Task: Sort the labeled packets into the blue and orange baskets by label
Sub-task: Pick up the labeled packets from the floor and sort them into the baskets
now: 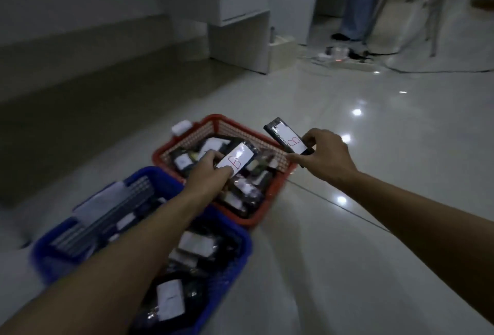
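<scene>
- The left hand (211,171) pinches a dark packet (236,160) between thumb and fingers at its near end, so the white label with a red "B" faces up and can be read.
- The right hand (319,154) pinches a second packet (287,138) the same way, gripping its near end with the fingers curled round the edge; its label, also a red "B", is turned toward the camera.
- The left packet hangs over the orange basket (187,138); the right one is held just past that basket's right rim, above the floor (374,201).
- Both seem held label-up for reading before release; which basket takes "B" cannot be told from here.
- The orange basket already holds many dark packets with white labels, piled loosely.
- The blue basket (238,262) stands just beside it, nearer the camera, under the left forearm, and is likewise full of labeled packets.
- Both baskets stand on the glossy tiled floor, within reach of both arms.
</scene>
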Demonstrator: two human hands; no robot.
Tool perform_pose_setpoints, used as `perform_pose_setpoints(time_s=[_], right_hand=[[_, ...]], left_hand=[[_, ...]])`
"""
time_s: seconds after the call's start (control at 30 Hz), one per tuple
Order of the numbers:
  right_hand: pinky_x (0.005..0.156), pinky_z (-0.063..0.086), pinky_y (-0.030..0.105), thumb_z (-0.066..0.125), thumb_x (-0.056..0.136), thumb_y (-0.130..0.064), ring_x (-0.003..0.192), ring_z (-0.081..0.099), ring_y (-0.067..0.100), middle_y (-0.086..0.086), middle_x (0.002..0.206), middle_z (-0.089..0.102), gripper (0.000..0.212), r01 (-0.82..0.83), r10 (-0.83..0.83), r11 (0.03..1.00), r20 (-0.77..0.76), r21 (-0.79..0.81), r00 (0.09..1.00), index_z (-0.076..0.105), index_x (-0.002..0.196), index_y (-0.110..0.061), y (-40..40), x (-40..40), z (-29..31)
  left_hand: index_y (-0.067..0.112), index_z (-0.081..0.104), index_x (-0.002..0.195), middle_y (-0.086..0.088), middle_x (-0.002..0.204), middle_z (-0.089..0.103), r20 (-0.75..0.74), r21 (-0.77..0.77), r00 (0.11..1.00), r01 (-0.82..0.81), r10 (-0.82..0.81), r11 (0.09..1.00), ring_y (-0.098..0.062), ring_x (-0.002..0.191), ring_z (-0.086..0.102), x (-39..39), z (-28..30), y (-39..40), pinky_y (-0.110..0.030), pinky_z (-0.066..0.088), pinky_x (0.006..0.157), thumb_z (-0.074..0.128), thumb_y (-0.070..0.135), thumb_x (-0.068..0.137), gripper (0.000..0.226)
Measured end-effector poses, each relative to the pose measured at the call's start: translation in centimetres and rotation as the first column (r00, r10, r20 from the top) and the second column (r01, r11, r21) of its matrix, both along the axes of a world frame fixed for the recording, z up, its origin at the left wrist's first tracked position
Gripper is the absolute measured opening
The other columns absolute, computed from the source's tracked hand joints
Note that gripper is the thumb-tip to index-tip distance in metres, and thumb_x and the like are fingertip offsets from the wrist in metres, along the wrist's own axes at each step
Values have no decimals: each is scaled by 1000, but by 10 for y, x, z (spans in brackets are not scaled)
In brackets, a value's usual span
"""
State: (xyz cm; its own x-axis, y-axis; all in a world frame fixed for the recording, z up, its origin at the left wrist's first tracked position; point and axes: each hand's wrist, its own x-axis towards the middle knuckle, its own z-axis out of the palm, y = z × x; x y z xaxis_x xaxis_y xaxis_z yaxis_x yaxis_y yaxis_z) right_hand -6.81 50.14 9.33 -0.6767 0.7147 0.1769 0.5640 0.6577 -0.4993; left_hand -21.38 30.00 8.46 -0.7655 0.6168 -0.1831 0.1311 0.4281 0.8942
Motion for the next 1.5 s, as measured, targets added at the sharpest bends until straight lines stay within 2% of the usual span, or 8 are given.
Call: perform_pose_setpoints(time_s=[0.2, 0.43, 0.7, 0.8, 0.93, 1.1, 1.27, 1.5], right_hand=[[67, 42, 30, 83, 70, -50, 81, 56, 17, 2, 96, 66, 49, -336, 333, 940, 52, 67, 942, 66, 102, -16, -79, -94, 8], [72, 41, 26, 82, 73, -49, 87, 54, 13, -2, 100, 62, 53, -534, 532, 845, 53, 23, 845, 61, 109, -16, -159, -137, -17], [64, 40, 30, 84, 73, -43, 79, 52, 17, -2, 86, 56, 45, -642, 639, 767, 90, 12, 764, 51, 92, -19, -198, -144, -59], [68, 43, 31, 82, 73, -47, 85, 53, 18, 1, 93, 58, 45, -673, 665, 739, 130, 27, 735, 50, 92, -21, -208, -146, -71], [80, 52, 37, 77, 75, -56, 93, 56, 19, 2, 101, 62, 48, -688, 678, 726, 176, -1, 714, 58, 100, -20, -206, -143, -79], [80, 49, 35, 66, 84, -57, 97, 50, 16, -4, 102, 60, 40, -654, 653, 754, 41, 58, 756, 60, 104, -23, -169, -119, -59], [74, 42, 34, 68, 84, -42, 85, 52, 16, -5, 90, 61, 26, -565, 579, 803, -26, 189, 815, 64, 96, -19, -82, -47, -35], [77, 42, 29, 68, 90, -35, 93, 47, 13, -8, 101, 61, 21, -45, 35, 994, 100, 98, 994, 61, 107, -24, 39, 158, -55]], left_hand=[[15, 60, 100, -7, 85, 64, 20, -113, 984, -175, 178, 978, -16, 55, 54, -58, 12, -123, -18, 37, 42, 60, 4, 83, 20], [14, 55, 102, -10, 87, 61, 64, -186, 940, -318, 335, 930, -14, 54, 51, -57, -3, -206, -14, 32, 35, 61, 2, 83, 23], [26, 62, 98, 5, 107, 61, 73, -457, 996, -3, 41, 889, -14, 100, 57, -46, -22, -227, -27, 48, 81, 69, 17, 82, 20], [25, 65, 99, 5, 105, 63, -18, -554, 997, 52, -75, 831, -13, 100, 58, -47, -32, -227, -25, 47, 81, 70, 24, 83, 18], [26, 61, 93, 4, 96, 64, -259, -616, 961, -87, -97, 783, -13, 92, 59, -51, -38, -224, -32, 53, 82, 75, 35, 78, 23], [29, 56, 89, 6, 88, 62, -472, -527, 861, -104, -188, 843, -13, 83, 57, -51, -30, -193, -38, 54, 73, 72, 46, 76, 27], [29, 50, 89, 10, 85, 57, -592, -416, 677, 209, -438, 885, -12, 83, 50, -13, -20, -89, -39, 48, 70, 63, 52, 81, 27], [35, 49, 102, 16, 87, 54, -510, -304, 509, 648, -694, 698, -4, 79, 48, 127, -42, 96, -26, 42, 65, 62, 56, 83, 31]])
